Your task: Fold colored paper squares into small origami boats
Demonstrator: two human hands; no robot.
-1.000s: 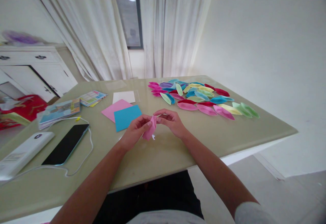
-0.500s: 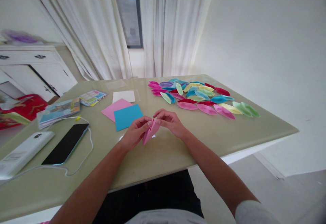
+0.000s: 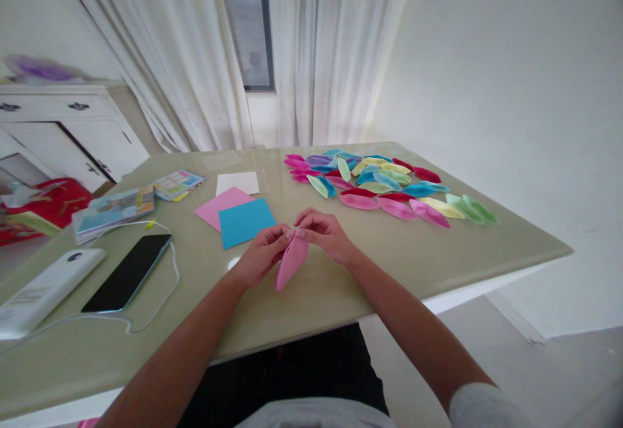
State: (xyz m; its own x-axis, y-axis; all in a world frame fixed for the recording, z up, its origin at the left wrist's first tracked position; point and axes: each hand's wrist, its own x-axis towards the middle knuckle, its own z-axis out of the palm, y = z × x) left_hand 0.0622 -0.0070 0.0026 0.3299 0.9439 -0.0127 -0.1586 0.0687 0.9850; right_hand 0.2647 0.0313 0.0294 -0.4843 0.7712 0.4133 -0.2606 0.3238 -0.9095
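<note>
A folded pink paper boat (image 3: pixel 293 262) is pinched at its upper end between my two hands, above the table near its front edge. My left hand (image 3: pixel 263 252) grips it from the left, thumb on top. From the right, my right hand (image 3: pixel 325 236) holds the same end with thumb and fingertips; part of that end is hidden by the fingers. Just beyond my left hand lie a square blue paper sheet (image 3: pixel 246 222) and, partly under it, a pink sheet (image 3: pixel 214 210). Many folded paper boats (image 3: pixel 384 181) in several colours are spread at the back right.
On the left are a black phone (image 3: pixel 127 275), a white power bank (image 3: pixel 48 295) and a looping white cable (image 3: pixel 178 272). Booklets (image 3: pixel 119 210) and a white paper stack (image 3: pixel 238 183) lie farther back. The table's edge (image 3: pixel 467 288) runs along the right.
The pink paper boat has turned in my fingers, so its lower end hangs nearer to me and more of its broad side shows. My hands have stayed in nearly the same place.
</note>
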